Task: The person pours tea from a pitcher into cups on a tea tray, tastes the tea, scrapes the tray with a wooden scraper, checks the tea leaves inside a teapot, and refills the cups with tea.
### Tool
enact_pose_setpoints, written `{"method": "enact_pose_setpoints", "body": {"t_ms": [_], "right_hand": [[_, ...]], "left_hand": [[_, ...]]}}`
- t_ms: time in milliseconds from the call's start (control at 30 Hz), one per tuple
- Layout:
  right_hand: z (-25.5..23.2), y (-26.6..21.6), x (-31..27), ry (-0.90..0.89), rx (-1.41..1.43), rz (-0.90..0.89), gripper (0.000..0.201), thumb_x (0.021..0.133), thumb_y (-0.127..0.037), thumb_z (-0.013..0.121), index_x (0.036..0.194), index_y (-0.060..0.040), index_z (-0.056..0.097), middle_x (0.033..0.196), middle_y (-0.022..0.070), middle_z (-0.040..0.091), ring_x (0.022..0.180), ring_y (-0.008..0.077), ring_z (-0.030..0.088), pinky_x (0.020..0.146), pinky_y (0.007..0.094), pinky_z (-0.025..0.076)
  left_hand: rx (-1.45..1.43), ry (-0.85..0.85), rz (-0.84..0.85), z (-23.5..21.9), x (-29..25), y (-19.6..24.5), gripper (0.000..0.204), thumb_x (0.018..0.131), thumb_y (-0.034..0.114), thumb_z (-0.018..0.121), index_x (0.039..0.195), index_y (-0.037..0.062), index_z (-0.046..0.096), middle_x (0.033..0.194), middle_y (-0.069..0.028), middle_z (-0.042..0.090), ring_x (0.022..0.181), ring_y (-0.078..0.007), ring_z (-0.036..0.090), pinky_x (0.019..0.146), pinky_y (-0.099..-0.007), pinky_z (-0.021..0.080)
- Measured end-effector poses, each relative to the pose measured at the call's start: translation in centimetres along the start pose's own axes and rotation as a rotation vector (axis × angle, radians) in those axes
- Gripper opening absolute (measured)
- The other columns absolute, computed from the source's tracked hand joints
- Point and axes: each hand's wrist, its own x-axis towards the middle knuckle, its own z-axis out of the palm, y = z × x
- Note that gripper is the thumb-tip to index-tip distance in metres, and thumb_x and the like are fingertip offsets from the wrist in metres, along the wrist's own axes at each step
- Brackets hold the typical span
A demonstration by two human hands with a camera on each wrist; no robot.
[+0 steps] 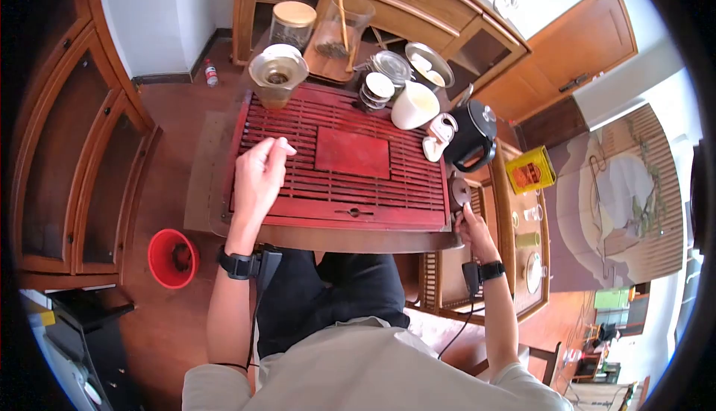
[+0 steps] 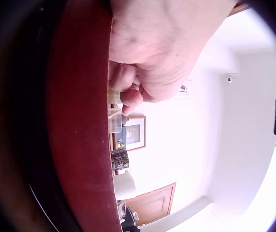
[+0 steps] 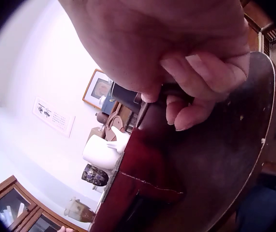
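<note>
Tray (image 1: 339,165) (red slatted tea tray) sits on table (image 1: 328,238), under and between both hands. R hand (image 1: 471,226) at near-right corner: fingers (image 3: 196,104) curled, pinching small dark piece at tray edge; can't tell what it is. L hand (image 1: 257,176) rests on left slats, fingers (image 2: 128,89) loosely curled, holding nothing seen. Step, as judged: fitting or adjusting at corner. Next calls for steady tray, fine pinch. Beyond fingers: glass pitcher (image 1: 277,75), white cup (image 1: 415,105), black kettle (image 1: 472,135).
</note>
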Motion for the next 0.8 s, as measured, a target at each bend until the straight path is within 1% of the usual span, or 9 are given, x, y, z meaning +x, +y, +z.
{"method": "enact_pose_setpoints", "body": {"t_ms": [67, 100, 200, 233, 267, 400, 600, 767, 800], "right_hand": [[0.0, -0.9, -0.9, 0.031, -0.064, 0.028, 0.049, 0.099, -0.051, 0.046, 0.086, -0.0066, 0.063, 0.061, -0.0034, 0.050, 0.044, 0.0036, 0.036, 0.040, 0.0206, 0.026], [-0.1, -0.8, -1.1, 0.121, -0.160, -0.020, 0.047, 0.099, -0.048, 0.048, 0.087, -0.0046, 0.063, 0.062, -0.0021, 0.051, 0.046, 0.0050, 0.039, 0.042, 0.0221, 0.030], [-1.3, 0.3, -0.6, 0.505, -0.421, -0.284, 0.042, 0.097, -0.039, 0.054, 0.089, 0.0006, 0.062, 0.063, 0.0009, 0.051, 0.055, 0.0086, 0.046, 0.049, 0.0268, 0.038], [0.0, -1.7, -2.1, 0.570, -0.302, -0.270, 0.036, 0.097, -0.034, 0.056, 0.089, 0.0015, 0.061, 0.064, 0.0013, 0.050, 0.059, 0.0086, 0.046, 0.053, 0.0280, 0.039], [0.4, -2.2, -2.5, 0.602, -0.364, -0.408, 0.031, 0.098, -0.029, 0.056, 0.089, 0.0003, 0.061, 0.064, 0.0001, 0.049, 0.059, 0.0078, 0.044, 0.053, 0.0269, 0.038], [6.2, -6.4, -3.0, 0.503, -0.043, -0.551, 0.029, 0.100, -0.028, 0.052, 0.085, -0.0043, 0.058, 0.064, -0.0046, 0.044, 0.055, 0.0036, 0.037, 0.049, 0.0210, 0.031], [10.6, -5.8, 0.7, 0.506, 0.156, -0.588, 0.032, 0.102, -0.032, 0.049, 0.080, -0.0096, 0.054, 0.060, -0.0078, 0.036, 0.051, 0.0020, 0.030, 0.046, 0.0197, 0.021], [10.7, -4.1, 1.6, 0.567, -0.074, -0.573, 0.035, 0.103, -0.032, 0.049, 0.075, -0.0096, 0.051, 0.065, -0.0068, 0.041, 0.059, 0.0034, 0.034, 0.052, 0.0222, 0.026], [10.8, -4.8, 0.9, 0.590, -0.157, -0.509, 0.039, 0.101, -0.031, 0.049, 0.075, -0.0017, 0.050, 0.066, 0.0043, 0.046, 0.064, 0.0124, 0.043, 0.059, 0.0296, 0.037]], "left_hand": [[0.013, -0.011, -0.018, 0.0, -0.1, 0.3, 0.027, 0.098, 0.021, 0.055, 0.085, -0.0007, 0.066, 0.059, -0.0095, 0.052, 0.052, -0.0108, 0.046, 0.051, -0.0302, 0.037], [-0.024, 0.009, 0.095, 0.3, -0.2, -0.3, 0.032, 0.102, 0.025, 0.051, 0.085, 0.0029, 0.066, 0.053, 0.0057, 0.043, 0.047, -0.0014, 0.039, 0.043, -0.0225, 0.029], [-0.021, 0.042, 0.143, 0.3, -0.2, 0.2, 0.027, 0.100, 0.021, 0.053, 0.087, 0.0008, 0.066, 0.054, 0.0015, 0.041, 0.050, -0.0042, 0.037, 0.046, -0.0254, 0.030], [0.055, -0.023, 0.039, -0.4, -0.3, 1.2, 0.025, 0.097, 0.018, 0.056, 0.085, -0.0015, 0.065, 0.066, -0.0172, 0.060, 0.050, -0.0198, 0.055, 0.050, -0.0321, 0.040], [0.022, -0.006, 0.059, -0.3, -0.3, 1.3, 0.023, 0.096, 0.017, 0.056, 0.085, -0.0015, 0.064, 0.068, -0.0192, 0.062, 0.054, -0.0294, 0.059, 0.051, -0.0352, 0.043], [0.025, -0.008, 0.088, -0.3, -0.4, 1.7, 0.022, 0.096, 0.016, 0.057, 0.083, -0.0013, 0.061, 0.072, -0.0212, 0.062, 0.067, -0.0395, 0.063, 0.055, -0.0398, 0.047], [0.038, -0.080, 0.018, -0.7, -0.3, 1.5, 0.019, 0.095, 0.013, 0.056, 0.084, -0.0015, 0.062, 0.072, -0.0204, 0.063, 0.066, -0.0391, 0.063, 0.056, -0.0379, 0.048], [0.010, -0.117, -0.016, -0.8, -0.4, 2.0, 0.018, 0.096, 0.011, 0.055, 0.086, -0.0022, 0.063, 0.067, -0.0165, 0.063, 0.050, -0.0233, 0.057, 0.049, -0.0313, 0.043], [0.015, -0.140, -0.007, -0.7, -0.3, 1.9, 0.018, 0.096, 0.011, 0.055, 0.086, -0.0022, 0.063, 0.067, -0.0165, 0.063, 0.050, -0.0233, 0.057, 0.049, -0.0313, 0.043]]}}
